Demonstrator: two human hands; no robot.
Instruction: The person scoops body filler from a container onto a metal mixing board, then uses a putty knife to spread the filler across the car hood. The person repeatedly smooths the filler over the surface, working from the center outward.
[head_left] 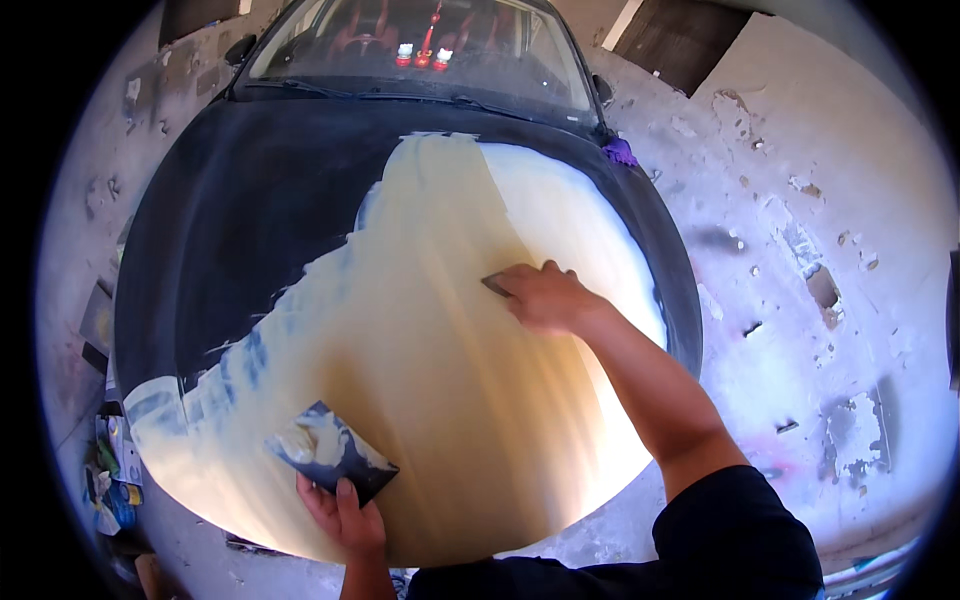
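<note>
A car hood point(250, 210) spreads out before me, dark on its far left and coated with cream-coloured body filler point(410, 310) over the middle, right and near parts. My right hand point(548, 298) is closed on a small dark putty spreader point(493, 286), right of the middle of the coated area; the spreader seems to touch the filler. At the lower left my left hand point(345, 518) grips a dark mixing board point(345, 462) from below. Pale putty point(318, 436) is smeared over the board's top. The board is held above the near left of the hood.
The windshield point(420, 60) with wipers lies beyond the hood. A purple cloth point(620, 151) sits by the hood's far right corner. Stained, patchy floor point(780, 330) surrounds the car. Assorted items point(115, 465) lie on the left, and dark panels point(680, 40) stand at the back right.
</note>
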